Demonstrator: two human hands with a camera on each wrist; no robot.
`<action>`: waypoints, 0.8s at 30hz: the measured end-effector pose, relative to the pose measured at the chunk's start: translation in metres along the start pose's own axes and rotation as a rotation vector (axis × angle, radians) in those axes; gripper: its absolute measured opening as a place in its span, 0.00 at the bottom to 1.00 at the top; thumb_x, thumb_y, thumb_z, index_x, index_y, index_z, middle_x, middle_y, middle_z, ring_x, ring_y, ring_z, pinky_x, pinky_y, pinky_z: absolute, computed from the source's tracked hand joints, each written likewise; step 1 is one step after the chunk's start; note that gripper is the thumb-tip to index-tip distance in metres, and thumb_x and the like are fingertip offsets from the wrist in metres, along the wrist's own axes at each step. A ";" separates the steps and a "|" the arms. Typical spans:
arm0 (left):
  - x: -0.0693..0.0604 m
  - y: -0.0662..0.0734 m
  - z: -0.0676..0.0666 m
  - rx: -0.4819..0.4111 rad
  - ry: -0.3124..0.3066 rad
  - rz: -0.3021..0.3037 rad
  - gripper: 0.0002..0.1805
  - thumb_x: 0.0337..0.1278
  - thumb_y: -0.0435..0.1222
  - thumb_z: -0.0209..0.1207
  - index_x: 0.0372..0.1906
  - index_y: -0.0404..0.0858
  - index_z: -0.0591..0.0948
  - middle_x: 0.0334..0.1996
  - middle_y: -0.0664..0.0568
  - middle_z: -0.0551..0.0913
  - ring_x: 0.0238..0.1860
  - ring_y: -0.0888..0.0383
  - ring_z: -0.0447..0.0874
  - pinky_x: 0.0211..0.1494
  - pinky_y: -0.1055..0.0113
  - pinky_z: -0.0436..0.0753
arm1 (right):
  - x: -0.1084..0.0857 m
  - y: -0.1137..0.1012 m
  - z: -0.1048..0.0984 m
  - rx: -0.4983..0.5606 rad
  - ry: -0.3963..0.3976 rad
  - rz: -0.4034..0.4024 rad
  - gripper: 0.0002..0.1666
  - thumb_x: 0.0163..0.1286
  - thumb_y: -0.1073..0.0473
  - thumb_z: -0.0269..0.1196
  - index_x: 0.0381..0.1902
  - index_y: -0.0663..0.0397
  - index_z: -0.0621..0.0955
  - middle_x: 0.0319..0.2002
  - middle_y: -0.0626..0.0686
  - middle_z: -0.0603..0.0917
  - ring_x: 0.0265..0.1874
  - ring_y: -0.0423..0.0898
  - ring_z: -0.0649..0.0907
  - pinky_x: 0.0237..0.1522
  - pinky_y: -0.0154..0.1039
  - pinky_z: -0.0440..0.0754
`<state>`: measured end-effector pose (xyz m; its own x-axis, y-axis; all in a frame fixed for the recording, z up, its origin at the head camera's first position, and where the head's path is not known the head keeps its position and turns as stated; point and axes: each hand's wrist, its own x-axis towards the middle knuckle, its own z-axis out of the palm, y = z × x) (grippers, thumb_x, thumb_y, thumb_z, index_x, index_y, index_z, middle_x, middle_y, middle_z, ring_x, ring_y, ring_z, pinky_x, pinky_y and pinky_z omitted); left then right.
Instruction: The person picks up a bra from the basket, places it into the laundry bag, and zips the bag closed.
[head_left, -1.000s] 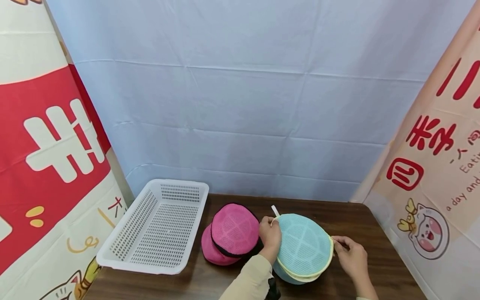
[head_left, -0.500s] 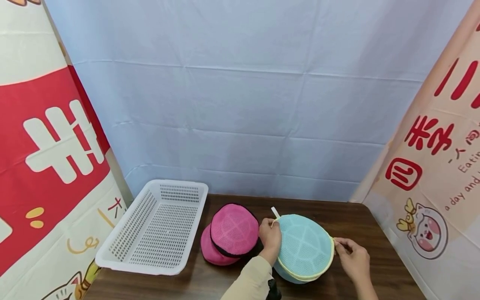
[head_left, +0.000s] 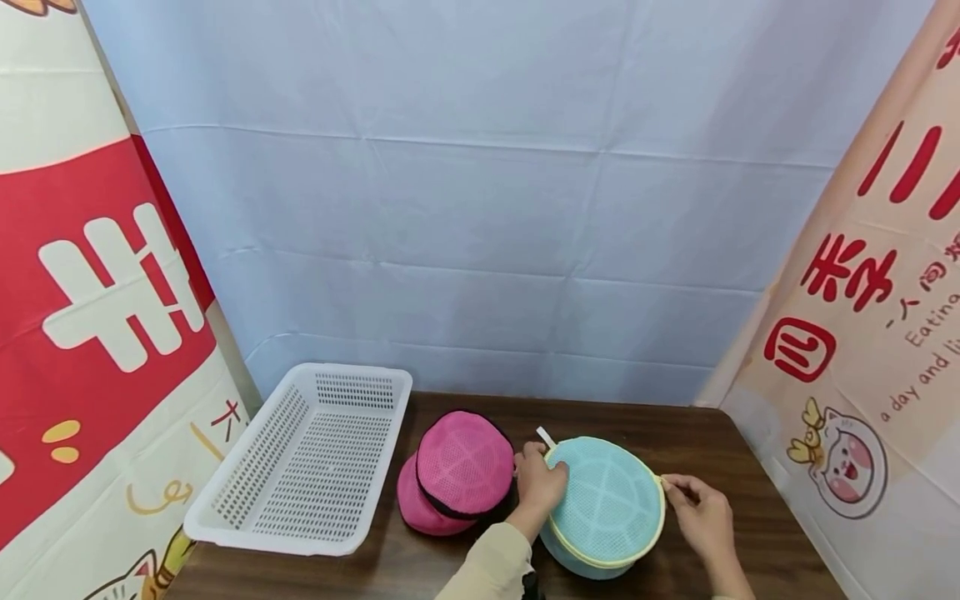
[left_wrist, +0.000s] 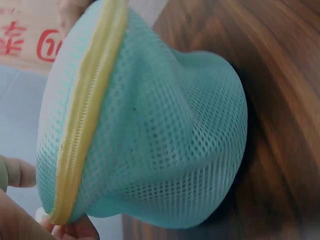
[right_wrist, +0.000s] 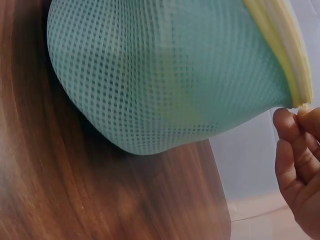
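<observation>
A round light-blue mesh laundry bag [head_left: 606,500] with a yellow zipper [left_wrist: 86,117] around its top edge stands on the table, its side wall wrinkled. My left hand [head_left: 538,486] grips the top edge on the left, thumb over the lid and fingertips below the rim. On the opposite side, my right hand [head_left: 702,510] pinches the yellow edge between thumb and forefinger; in the right wrist view those fingertips [right_wrist: 286,122] meet at the zipper's corner. A white loop tag [head_left: 545,437] sticks up behind the left hand.
Pink mesh bags [head_left: 465,462] with black trim sit left of the left hand, one resting on another. Farther left stands a white plastic basket [head_left: 300,540] with slotted walls. The dark wooden table [head_left: 697,425] ends at a pale blue cloth backdrop.
My left hand has shifted, its thumb now lying farther over the blue bag's lid. The right hand keeps its pinch on the edge. The head view has turned slightly.
</observation>
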<state>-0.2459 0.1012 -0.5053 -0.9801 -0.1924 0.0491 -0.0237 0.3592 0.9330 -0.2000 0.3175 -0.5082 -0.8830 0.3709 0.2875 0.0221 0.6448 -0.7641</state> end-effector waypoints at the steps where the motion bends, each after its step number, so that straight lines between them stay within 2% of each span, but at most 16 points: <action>1: 0.000 0.001 0.000 0.027 -0.013 0.011 0.17 0.46 0.33 0.62 0.43 0.36 0.72 0.39 0.45 0.68 0.42 0.47 0.68 0.44 0.54 0.71 | 0.001 0.001 0.000 -0.001 -0.010 -0.007 0.10 0.63 0.60 0.63 0.35 0.62 0.84 0.33 0.57 0.84 0.26 0.32 0.77 0.25 0.26 0.73; 5: 0.001 0.004 0.000 0.126 -0.008 0.107 0.23 0.46 0.34 0.62 0.50 0.35 0.70 0.42 0.45 0.64 0.45 0.47 0.65 0.47 0.52 0.68 | 0.006 0.003 0.001 0.011 -0.039 -0.003 0.10 0.64 0.60 0.62 0.37 0.63 0.84 0.35 0.58 0.84 0.27 0.32 0.77 0.26 0.27 0.74; 8: 0.003 0.007 0.001 0.195 -0.015 0.219 0.21 0.48 0.34 0.62 0.49 0.38 0.71 0.43 0.48 0.64 0.47 0.50 0.63 0.48 0.54 0.67 | 0.007 0.005 0.001 0.016 -0.040 0.006 0.09 0.63 0.61 0.62 0.37 0.63 0.84 0.35 0.57 0.84 0.27 0.32 0.77 0.26 0.27 0.74; 12: 0.009 0.011 0.002 0.256 -0.110 0.370 0.19 0.53 0.35 0.60 0.51 0.40 0.72 0.46 0.51 0.66 0.49 0.53 0.62 0.52 0.58 0.66 | 0.008 0.005 0.001 0.042 -0.065 -0.002 0.10 0.64 0.61 0.62 0.38 0.64 0.83 0.33 0.56 0.84 0.26 0.37 0.79 0.26 0.29 0.76; 15: 0.017 0.012 0.003 0.282 -0.191 0.448 0.20 0.55 0.35 0.58 0.54 0.39 0.73 0.49 0.50 0.68 0.51 0.54 0.65 0.54 0.60 0.67 | 0.009 0.003 0.000 0.060 -0.099 -0.012 0.12 0.65 0.60 0.61 0.39 0.65 0.83 0.32 0.57 0.83 0.26 0.41 0.80 0.25 0.32 0.77; 18: 0.024 0.012 0.003 0.339 -0.238 0.508 0.22 0.57 0.37 0.57 0.57 0.39 0.72 0.52 0.49 0.71 0.54 0.55 0.68 0.55 0.63 0.70 | 0.010 0.002 -0.001 0.061 -0.124 -0.015 0.13 0.66 0.59 0.61 0.40 0.65 0.82 0.32 0.57 0.83 0.25 0.41 0.79 0.25 0.33 0.76; 21: 0.030 0.011 0.004 0.406 -0.258 0.569 0.23 0.58 0.38 0.56 0.59 0.38 0.72 0.54 0.48 0.72 0.56 0.55 0.70 0.55 0.64 0.70 | 0.010 0.001 -0.001 0.064 -0.137 -0.012 0.13 0.66 0.59 0.61 0.40 0.65 0.82 0.32 0.58 0.83 0.24 0.39 0.79 0.24 0.33 0.76; 24: 0.034 0.010 0.006 0.436 -0.296 0.576 0.24 0.60 0.39 0.55 0.61 0.39 0.71 0.57 0.48 0.71 0.58 0.54 0.68 0.57 0.62 0.69 | 0.011 0.001 0.000 0.066 -0.134 -0.017 0.12 0.66 0.59 0.61 0.40 0.65 0.82 0.31 0.57 0.83 0.24 0.40 0.79 0.23 0.33 0.75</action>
<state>-0.2806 0.1037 -0.4963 -0.8719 0.3626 0.3291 0.4895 0.6666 0.5622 -0.2094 0.3221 -0.5055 -0.9377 0.2651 0.2245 -0.0203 0.6033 -0.7972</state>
